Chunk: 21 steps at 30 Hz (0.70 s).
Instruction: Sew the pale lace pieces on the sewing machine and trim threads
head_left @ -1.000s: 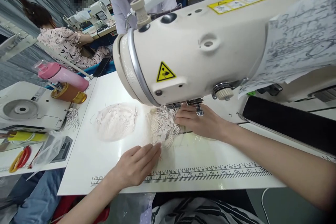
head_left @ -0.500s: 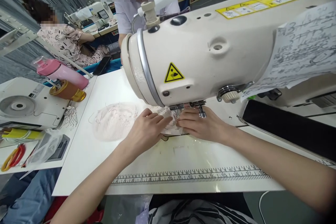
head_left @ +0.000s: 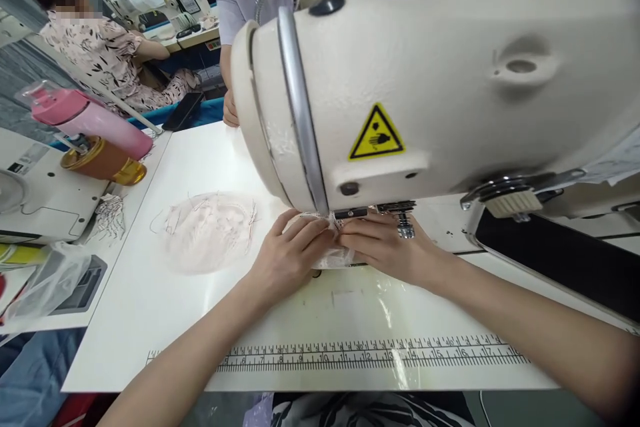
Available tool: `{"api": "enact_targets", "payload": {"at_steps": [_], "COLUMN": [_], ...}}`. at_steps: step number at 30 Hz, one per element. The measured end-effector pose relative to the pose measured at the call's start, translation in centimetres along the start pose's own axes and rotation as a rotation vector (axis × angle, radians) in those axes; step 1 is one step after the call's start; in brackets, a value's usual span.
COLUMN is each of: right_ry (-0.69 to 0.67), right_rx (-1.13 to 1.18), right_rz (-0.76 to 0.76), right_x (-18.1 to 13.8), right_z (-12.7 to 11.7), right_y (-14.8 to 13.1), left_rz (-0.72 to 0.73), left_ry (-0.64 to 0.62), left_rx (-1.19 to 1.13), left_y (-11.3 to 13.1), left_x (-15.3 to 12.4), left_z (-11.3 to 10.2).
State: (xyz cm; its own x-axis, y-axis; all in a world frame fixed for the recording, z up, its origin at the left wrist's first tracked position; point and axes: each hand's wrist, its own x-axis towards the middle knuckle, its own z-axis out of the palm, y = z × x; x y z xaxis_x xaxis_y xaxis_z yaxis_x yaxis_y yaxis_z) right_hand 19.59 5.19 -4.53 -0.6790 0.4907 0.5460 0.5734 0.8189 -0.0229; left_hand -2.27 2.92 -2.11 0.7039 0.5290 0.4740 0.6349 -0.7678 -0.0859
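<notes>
Under the head of a cream sewing machine [head_left: 400,80], a small piece of pale lace fabric [head_left: 336,257] lies between my two hands. My left hand [head_left: 293,250] is closed with bent fingers on the fabric's left side. From the right, my right hand [head_left: 383,247] grips the same fabric, its fingertips close to the left ones. The machine's head and metal parts hide the needle area and some of my right fingers. Left of my hands, a flat pale pink sheer fabric piece [head_left: 207,233] with loose threads rests on the white table [head_left: 280,320].
A printed ruler [head_left: 345,355] runs along the front edge. A dark phone [head_left: 550,267] lies at right. Leftward stand a pink bottle [head_left: 90,120], an amber cup [head_left: 105,160] and a clear plastic bag [head_left: 50,280]. A person's hand [head_left: 230,109] touches the table's far edge.
The view has moved nearer to the machine, which looks larger. My hands remain at the lace fabric, with my left fingers more tightly bent. The other person's hand now shows at the far edge.
</notes>
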Motion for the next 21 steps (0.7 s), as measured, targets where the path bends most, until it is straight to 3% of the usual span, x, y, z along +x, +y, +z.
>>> {"api": "enact_targets", "payload": {"at_steps": [4,8,21], "right_ry": [0.095,0.063,0.001], "right_rx": [-0.024,0.023,0.183], "right_rz": [-0.08,-0.049,-0.068], "right_x": [0.6,0.2,-1.3], "right_z": [-1.0,-0.3,2.6], "right_y": [0.0,0.2,0.2], "left_rz": [-0.036,-0.058,-0.042], "left_ry": [-0.137,-0.226,-0.277], "left_rx": [-0.082,-0.061,-0.01], "left_y": [0.2,0.4,-0.2], "left_x": [-0.4,-0.6,-0.7], "left_z": [0.9,1.0,0.7]}}
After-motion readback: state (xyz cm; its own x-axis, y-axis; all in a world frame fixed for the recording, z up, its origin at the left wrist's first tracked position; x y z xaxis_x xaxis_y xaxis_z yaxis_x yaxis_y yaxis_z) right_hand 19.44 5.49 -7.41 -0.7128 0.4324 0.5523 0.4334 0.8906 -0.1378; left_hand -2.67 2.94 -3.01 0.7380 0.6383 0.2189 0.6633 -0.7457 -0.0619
